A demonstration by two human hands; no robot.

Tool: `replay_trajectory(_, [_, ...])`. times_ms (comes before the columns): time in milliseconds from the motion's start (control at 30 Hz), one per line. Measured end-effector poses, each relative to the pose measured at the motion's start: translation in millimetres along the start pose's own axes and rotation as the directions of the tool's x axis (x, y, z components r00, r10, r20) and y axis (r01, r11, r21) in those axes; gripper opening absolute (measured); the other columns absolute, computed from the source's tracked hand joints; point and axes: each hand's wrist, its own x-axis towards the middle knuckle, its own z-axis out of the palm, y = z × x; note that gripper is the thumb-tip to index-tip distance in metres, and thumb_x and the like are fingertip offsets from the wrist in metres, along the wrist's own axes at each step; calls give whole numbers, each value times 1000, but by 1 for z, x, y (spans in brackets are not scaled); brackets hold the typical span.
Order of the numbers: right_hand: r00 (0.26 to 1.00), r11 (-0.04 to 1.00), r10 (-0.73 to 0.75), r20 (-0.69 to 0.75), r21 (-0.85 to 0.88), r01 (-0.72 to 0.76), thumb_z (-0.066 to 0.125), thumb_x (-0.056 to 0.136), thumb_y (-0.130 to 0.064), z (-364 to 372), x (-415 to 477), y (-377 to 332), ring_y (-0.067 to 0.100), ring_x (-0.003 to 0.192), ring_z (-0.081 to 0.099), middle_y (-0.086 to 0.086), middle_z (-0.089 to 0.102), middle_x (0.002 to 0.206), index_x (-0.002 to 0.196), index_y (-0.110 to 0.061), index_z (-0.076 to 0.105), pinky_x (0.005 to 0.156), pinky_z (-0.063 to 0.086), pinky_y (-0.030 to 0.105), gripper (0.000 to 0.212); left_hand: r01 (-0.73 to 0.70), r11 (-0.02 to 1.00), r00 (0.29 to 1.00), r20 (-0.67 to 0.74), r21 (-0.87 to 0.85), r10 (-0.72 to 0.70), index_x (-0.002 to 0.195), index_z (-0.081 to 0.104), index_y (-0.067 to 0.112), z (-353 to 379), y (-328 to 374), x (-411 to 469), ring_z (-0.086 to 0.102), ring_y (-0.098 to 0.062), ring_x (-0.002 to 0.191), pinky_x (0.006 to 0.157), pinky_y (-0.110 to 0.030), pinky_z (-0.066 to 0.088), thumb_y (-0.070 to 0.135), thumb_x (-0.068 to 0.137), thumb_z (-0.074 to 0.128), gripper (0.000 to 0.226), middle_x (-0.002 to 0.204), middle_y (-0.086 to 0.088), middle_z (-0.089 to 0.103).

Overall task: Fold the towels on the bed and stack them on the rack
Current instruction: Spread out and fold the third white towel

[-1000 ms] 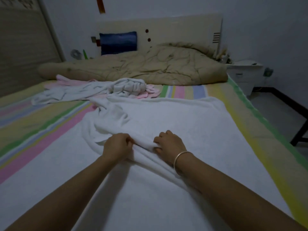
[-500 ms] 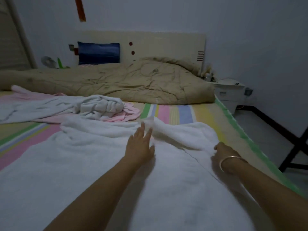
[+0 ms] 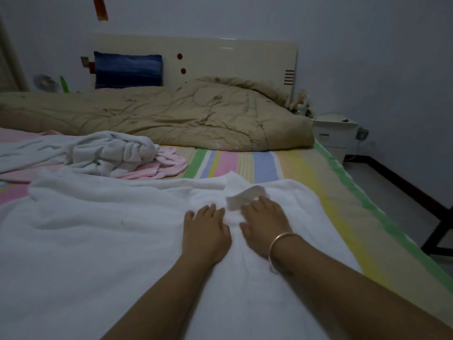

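A large white towel (image 3: pixel 103 241) lies spread over the near part of the striped bed (image 3: pixel 326 192). My left hand (image 3: pixel 206 231) rests flat on it near its far edge, fingers straight. Close beside it, my right hand (image 3: pixel 264 224), with a bangle on the wrist, presses on the towel next to a small white label (image 3: pixel 245 196) that sticks up at the fingertips. Farther back on the left, a crumpled white towel (image 3: pixel 110 153) lies on top of a pink towel (image 3: pixel 161 165). No rack is in view.
A tan quilt (image 3: pixel 171 116) is bunched across the head of the bed, with a blue pillow (image 3: pixel 127 69) against the cream headboard (image 3: pixel 232 60). A white bedside cabinet (image 3: pixel 335 136) stands at the right, and a dark frame (image 3: pixel 438 231) on the floor beside the bed.
Both hands let go of the bunched fold and spread the towel flat. The right hand came in from the towel's right edge and now lies beside the left hand.
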Motion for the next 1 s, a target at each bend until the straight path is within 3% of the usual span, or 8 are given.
replay_trajectory(100, [943, 943, 317, 100, -135, -303, 37, 95, -46, 3, 25, 51, 32, 138, 26, 9, 32, 149, 141, -22, 36, 108, 26, 43, 52, 7, 1000, 982, -191, -4, -7, 90, 71, 14, 9, 3, 16, 62, -27, 96, 98, -46, 34, 31, 76, 30, 47, 92, -6, 70])
replay_trajectory(233, [828, 826, 561, -1, 69, -559, 46, 94, -38, -4, 46, 111, 29, 128, 37, 8, 40, 137, 137, -21, 37, 101, 38, 40, 48, 61, 998, 977, -206, 12, -57, 82, 57, 15, 22, 7, 53, 56, -29, 78, 80, -41, 41, 24, 75, 45, 17, 78, -6, 58])
replay_trajectory(400, [849, 786, 518, -101, 447, -426, 57, 84, -55, 4, 84, 118, 28, 113, 53, 6, 55, 125, 129, -23, 48, 91, 48, 39, 55, 52, 998, 949, -314, 43, -36, 96, 55, 11, 37, 10, 98, 52, -29, 83, 71, -39, 40, 16, 73, 55, 23, 90, -10, 55])
replay_trajectory(500, [921, 862, 380, -84, 393, -320, 57, 86, -55, 14, 99, 111, 31, 97, 58, 6, 64, 106, 98, -22, 59, 75, 44, 33, 35, 75, 997, 931, -361, 34, -57, 114, 50, 11, 44, 8, 113, 52, -30, 94, 76, -39, 42, 15, 81, 51, 33, 110, -12, 51])
replay_trajectory(567, [887, 851, 435, -151, 390, -351, 52, 90, -52, 22, 100, 112, 34, 91, 59, 11, 66, 95, 77, -19, 57, 71, 41, 33, 36, 120, 993, 914, -390, -2, -111, 131, 42, 11, 47, 6, 115, 52, -31, 104, 81, -39, 43, 13, 86, 51, 46, 132, -14, 43])
replay_trajectory(733, [642, 641, 743, -188, 477, -602, 43, 94, -49, 7, 88, 155, 35, 87, 59, 20, 66, 102, 96, -8, 69, 73, 45, 33, 48, 210, 964, 925, -351, 165, -141, 126, 49, 21, 45, 1, 110, 37, -27, 125, 98, -40, 28, 32, 97, 43, 32, 133, -3, 49])
replay_trajectory(867, [705, 647, 704, 91, 326, -689, 47, 91, -51, 2, 86, 165, 33, 92, 60, 19, 64, 109, 109, -10, 67, 78, 49, 33, 48, 130, 979, 959, -271, 158, -84, 110, 62, 21, 37, -7, 119, 51, -27, 115, 102, -42, 29, 46, 97, 41, 36, 110, -4, 65])
replay_trajectory(1000, [710, 732, 633, 308, 60, -679, 47, 96, -46, -21, 97, 153, 32, 118, 51, 18, 51, 132, 132, -2, 50, 85, 40, 32, 57, 99, 988, 992, 88, -118, -89, 98, 59, 22, 15, -28, 151, 59, -26, 99, 83, -32, 42, 48, 94, 49, 28, 108, -7, 67])
